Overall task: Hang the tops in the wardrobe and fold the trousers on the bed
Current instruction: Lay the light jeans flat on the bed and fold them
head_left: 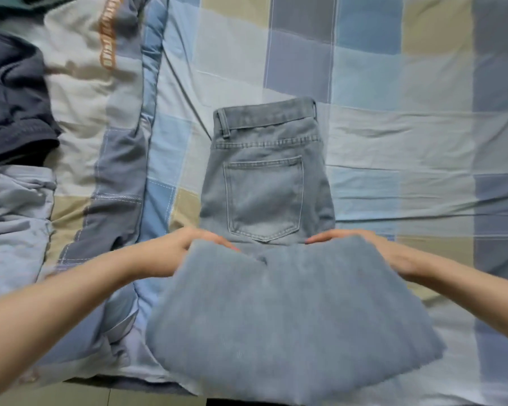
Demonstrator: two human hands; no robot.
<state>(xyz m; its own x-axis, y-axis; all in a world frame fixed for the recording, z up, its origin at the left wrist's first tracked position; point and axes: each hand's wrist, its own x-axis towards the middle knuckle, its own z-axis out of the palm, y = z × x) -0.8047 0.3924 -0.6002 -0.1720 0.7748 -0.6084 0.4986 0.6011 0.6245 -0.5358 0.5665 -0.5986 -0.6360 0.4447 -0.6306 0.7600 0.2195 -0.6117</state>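
Light blue jeans (pixel 264 177) lie lengthwise on the checked bed sheet (pixel 393 112), waistband at the far end and a back pocket facing up. The leg part (pixel 291 312) is lifted off the bed and doubled toward the pocket. My left hand (pixel 173 250) grips the lifted fold at its left corner, fingers tucked under the denim. On the opposite corner, my right hand (pixel 384 247) holds the same fold. Both arms reach in from the bottom of the view.
A folded checked quilt (pixel 106 142) runs along the left of the bed. On it lie a dark navy garment (pixel 15 106) and a pale blue garment (pixel 15 215). The near bed edge and a strip of floor (pixel 71 397) show at the bottom left.
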